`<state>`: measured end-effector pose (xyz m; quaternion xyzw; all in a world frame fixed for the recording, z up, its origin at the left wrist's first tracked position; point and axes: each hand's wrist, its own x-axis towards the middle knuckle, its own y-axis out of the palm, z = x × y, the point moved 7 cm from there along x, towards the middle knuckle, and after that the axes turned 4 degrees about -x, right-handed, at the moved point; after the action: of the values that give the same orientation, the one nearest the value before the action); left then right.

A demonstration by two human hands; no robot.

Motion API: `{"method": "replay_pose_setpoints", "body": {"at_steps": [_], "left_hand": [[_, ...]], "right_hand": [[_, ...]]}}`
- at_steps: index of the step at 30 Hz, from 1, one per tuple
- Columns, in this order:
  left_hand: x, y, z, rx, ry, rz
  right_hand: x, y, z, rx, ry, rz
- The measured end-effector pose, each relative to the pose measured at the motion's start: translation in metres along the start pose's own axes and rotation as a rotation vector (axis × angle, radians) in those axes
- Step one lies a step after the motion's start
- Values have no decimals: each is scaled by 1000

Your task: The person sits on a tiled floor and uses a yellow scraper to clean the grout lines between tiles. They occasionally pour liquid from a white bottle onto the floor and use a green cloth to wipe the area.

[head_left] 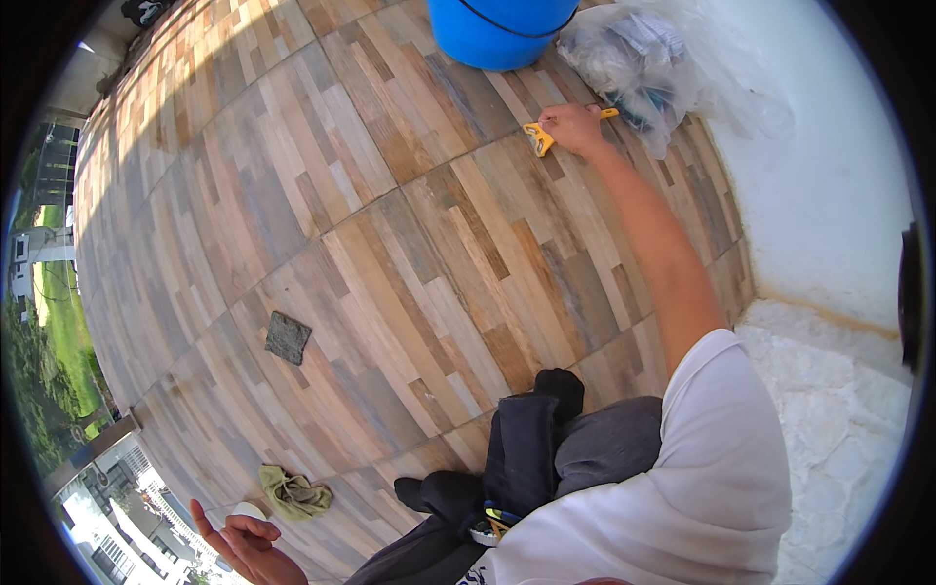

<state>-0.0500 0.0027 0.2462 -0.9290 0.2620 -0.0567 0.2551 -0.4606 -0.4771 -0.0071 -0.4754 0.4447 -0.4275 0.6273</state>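
Fingers of the right hand (573, 129) are closed round the handle of a yellow scraper (538, 139), whose head juts out to the left of the fist and whose handle end shows to its right. To work it well, I'd judge, the head should meet the tiled floor (390, 244) at a low angle, with even pressure and short strokes; whether it touches now, I cannot tell. Beyond the fist, a clear plastic bag (643, 78) lies near the handle end, so elbow room matters there, and a blue bucket (497, 34) stands further ahead. Well apart, the left hand (252, 551) holds nothing visible, index finger stretched out and others partly curled, near a green cloth (295, 492); a dark grey pad (288, 337) lies ahead of that.
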Motion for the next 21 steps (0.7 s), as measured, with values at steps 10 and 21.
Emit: {"method": "replay_pose_setpoints", "body": {"at_steps": [10, 21], "left_hand": [[1, 3, -1, -11, 14, 24], [-3, 2, -5, -33, 8, 10]], "right_hand": [[1, 6, 2, -19, -23, -45], [-5, 3, 9, 35, -36, -67]]}}
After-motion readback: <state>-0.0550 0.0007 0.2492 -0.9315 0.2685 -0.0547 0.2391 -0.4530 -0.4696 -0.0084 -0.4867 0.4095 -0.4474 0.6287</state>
